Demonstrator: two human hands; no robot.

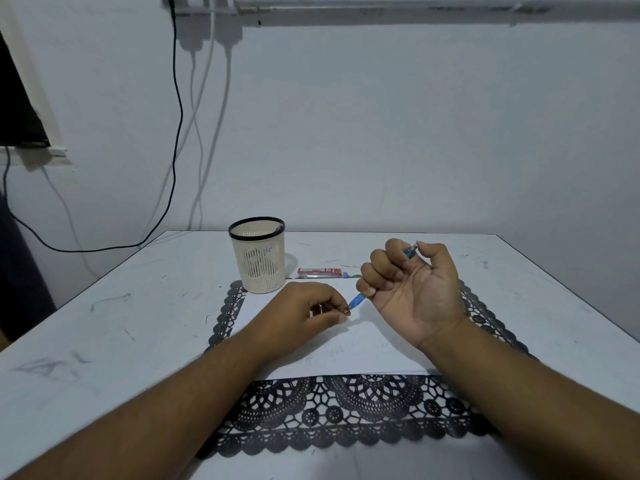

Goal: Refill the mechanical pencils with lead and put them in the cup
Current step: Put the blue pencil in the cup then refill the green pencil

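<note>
A black cable (178, 109) hung down the wall at the far left. On the white counter (104, 327) stood the cream mesh cup (258, 259), upright, at the far left corner of the black lace mat (346, 410). My left hand (304, 317) rested on the white paper (346, 348), its fingers pinched together at the lower tip of the blue mechanical pencil (356, 301). Behind it, just right of the cup, lay the red lead case (320, 271). My right hand (408, 289), palm up, had its fingers curled round the tilted pencil, thumb at its upper end.
</note>
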